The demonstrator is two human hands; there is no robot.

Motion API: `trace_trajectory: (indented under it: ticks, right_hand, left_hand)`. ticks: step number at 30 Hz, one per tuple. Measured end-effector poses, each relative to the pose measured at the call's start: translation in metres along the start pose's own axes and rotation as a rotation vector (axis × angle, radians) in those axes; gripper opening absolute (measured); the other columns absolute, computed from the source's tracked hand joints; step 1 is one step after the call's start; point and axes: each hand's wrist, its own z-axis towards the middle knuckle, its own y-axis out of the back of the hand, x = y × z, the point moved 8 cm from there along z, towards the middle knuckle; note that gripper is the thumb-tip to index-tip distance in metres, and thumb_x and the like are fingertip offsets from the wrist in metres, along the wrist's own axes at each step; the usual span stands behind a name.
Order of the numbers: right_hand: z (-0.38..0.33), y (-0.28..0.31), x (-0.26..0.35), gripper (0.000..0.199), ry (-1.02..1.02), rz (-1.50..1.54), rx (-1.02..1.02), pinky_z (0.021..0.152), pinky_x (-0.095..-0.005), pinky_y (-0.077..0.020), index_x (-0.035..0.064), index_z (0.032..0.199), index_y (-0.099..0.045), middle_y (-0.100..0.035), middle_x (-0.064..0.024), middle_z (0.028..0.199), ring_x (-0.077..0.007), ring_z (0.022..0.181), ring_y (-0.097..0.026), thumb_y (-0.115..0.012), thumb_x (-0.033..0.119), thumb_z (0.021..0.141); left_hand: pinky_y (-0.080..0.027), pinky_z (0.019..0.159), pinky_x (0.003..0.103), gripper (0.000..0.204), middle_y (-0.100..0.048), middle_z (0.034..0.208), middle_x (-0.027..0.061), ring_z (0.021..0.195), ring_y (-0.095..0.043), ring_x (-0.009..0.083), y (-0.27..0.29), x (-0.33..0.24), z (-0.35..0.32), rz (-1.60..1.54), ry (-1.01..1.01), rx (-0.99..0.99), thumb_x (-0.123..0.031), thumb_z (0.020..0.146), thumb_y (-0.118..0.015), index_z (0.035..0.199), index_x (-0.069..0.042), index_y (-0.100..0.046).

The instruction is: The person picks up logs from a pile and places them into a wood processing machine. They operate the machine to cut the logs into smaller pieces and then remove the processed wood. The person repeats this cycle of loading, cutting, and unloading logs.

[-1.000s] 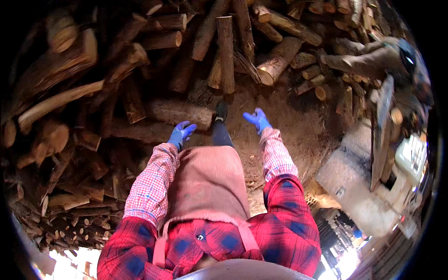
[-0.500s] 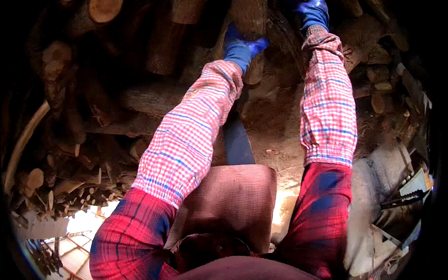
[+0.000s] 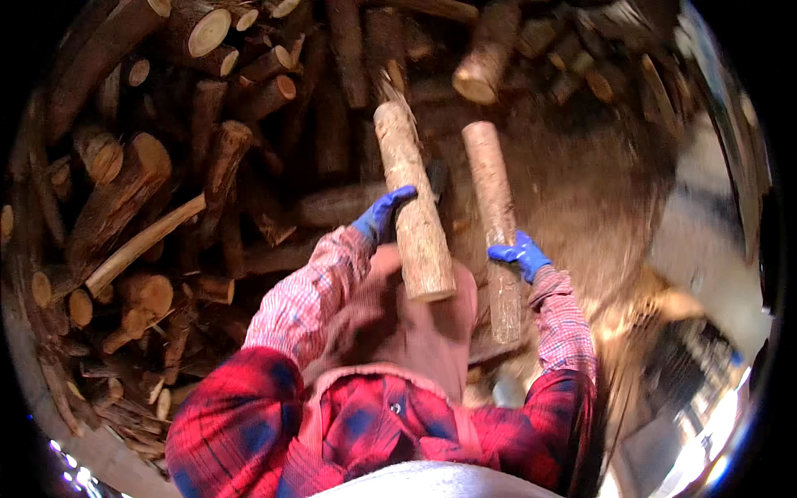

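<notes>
My left hand [image 3: 384,214], in a blue glove, grips a thick, pale-barked log [image 3: 425,253] around its middle. The log tilts slightly, its far end splintered and its cut near end over the pinkish-brown apron [image 3: 357,344]. In my right hand [image 3: 523,255], also blue-gloved, is a thinner log [image 3: 490,170], held below its middle. The two logs run nearly side by side, apart from each other, in front of my body. Fingers of both hands are partly hidden behind the wood.
Piled firewood [image 3: 149,166] covers the left side and the back, with a long peeled stick [image 3: 145,245] across it. Another thick log [image 3: 481,70] points toward me at the far middle. Brown earth floor [image 3: 581,183] lies to the right, beside a pale slab [image 3: 710,178].
Both arms have drawn back from the far pile toward my body. Each hand now holds a log in front of me, and the view takes in more of the woodpile.
</notes>
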Motion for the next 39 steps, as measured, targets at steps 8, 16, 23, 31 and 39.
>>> trace_trajectory:
  ticks: [8,16,23,31,39]
  right_hand:
    - [-0.314,-0.112,-0.083,0.046,0.24,1.075,-0.135,0.081,-0.0344,-0.0509,0.0042,0.115,-0.059,-0.065,-0.0051,0.098,-0.0172,0.088,-0.062,-0.067,0.037,0.084]
    - [-0.427,-0.273,-0.358,0.051,0.261,1.599,-0.266,0.082,-0.0344,-0.0525,0.0004,0.125,-0.051,-0.063,-0.0093,0.109,-0.0216,0.092,-0.062,-0.069,0.025,0.084]
    - [-0.638,-0.388,-0.552,0.049,0.594,1.755,-0.608,0.085,-0.0365,-0.0532,0.0025,0.129,-0.046,-0.059,-0.0107,0.116,-0.0221,0.101,-0.061,-0.065,0.02,0.087]
    - [-0.836,-0.504,-0.795,0.054,0.648,1.767,-1.4,0.08,-0.0298,-0.05,0.0001,0.128,-0.046,-0.061,-0.0106,0.108,-0.0192,0.095,-0.058,-0.067,0.022,0.083]
    - [-1.184,-0.502,-0.881,0.093,0.189,0.434,-2.539,0.105,-0.0364,-0.0307,-0.0018,0.145,-0.014,-0.032,-0.0172,0.141,-0.026,0.124,-0.037,-0.074,0.022,0.077]
  left_hand:
    - [-0.051,0.086,0.04,0.045,-0.065,0.104,0.0113,0.091,-0.064,0.0225,-0.103,0.239,-0.156,0.471,-0.088,0.14,-0.031,0.082,-0.068,0.115,-0.003,-0.057]
    - [-0.05,0.091,0.044,0.049,-0.064,0.109,0.0181,0.096,-0.064,0.0298,-0.015,0.511,-0.217,0.488,0.679,0.118,-0.035,0.088,-0.059,0.121,0.0,-0.054]
    - [-0.047,0.095,0.042,0.048,-0.062,0.115,0.0163,0.103,-0.062,0.028,0.079,0.78,-0.301,0.746,0.864,0.169,-0.034,0.092,-0.052,0.127,-0.001,-0.05]
    - [-0.056,0.075,0.038,0.045,-0.066,0.098,0.0154,0.081,-0.067,0.0271,0.102,1.019,-0.4,1.122,1.057,0.339,-0.037,0.088,-0.06,0.115,-0.001,-0.055]
    - [-0.056,0.074,0.038,0.041,-0.067,0.093,0.0119,0.078,-0.066,0.0247,0.141,1.07,-0.392,1.323,1.097,0.237,-0.036,0.086,-0.061,0.108,-0.002,-0.058]
